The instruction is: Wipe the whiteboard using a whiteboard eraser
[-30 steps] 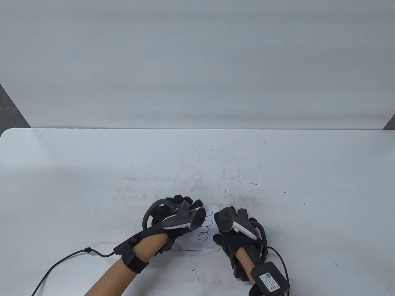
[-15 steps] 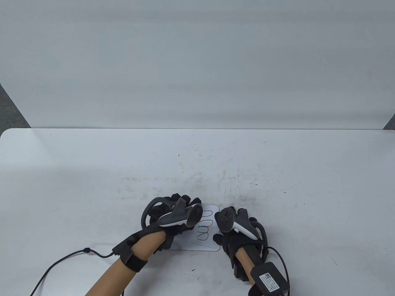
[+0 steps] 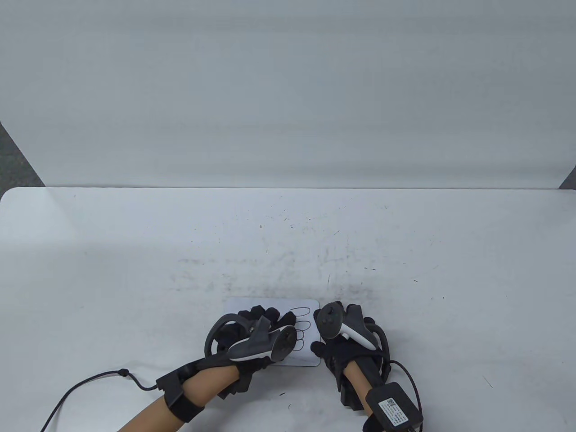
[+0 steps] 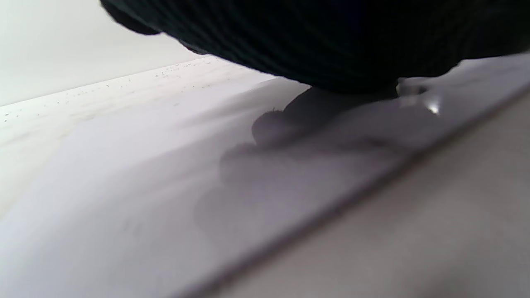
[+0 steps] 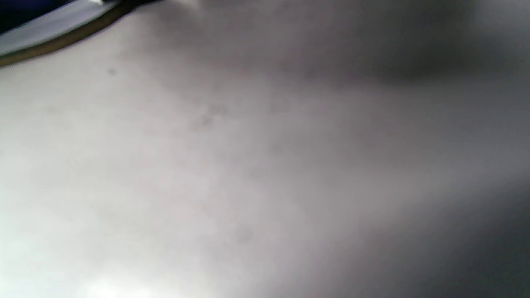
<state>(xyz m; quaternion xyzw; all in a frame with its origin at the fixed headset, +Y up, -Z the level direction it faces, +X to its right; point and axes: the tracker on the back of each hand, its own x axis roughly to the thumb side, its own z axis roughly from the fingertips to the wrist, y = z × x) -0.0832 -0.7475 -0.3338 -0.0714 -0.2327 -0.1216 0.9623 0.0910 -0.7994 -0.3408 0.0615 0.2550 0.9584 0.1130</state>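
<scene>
The dark gloved left hand point(image 4: 331, 41) presses on the whiteboard point(image 4: 165, 186), whose edge runs toward 2 o'clock.

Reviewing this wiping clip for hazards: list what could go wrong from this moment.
1. The small whiteboard lies loose on the table; the left hand on it could push it sideways, though the right hand sits at its right edge.
2. The loops of marker writing beside the left hand could smear onto the glove.
3. No eraser is visible, so contact cannot be confirmed.
</scene>
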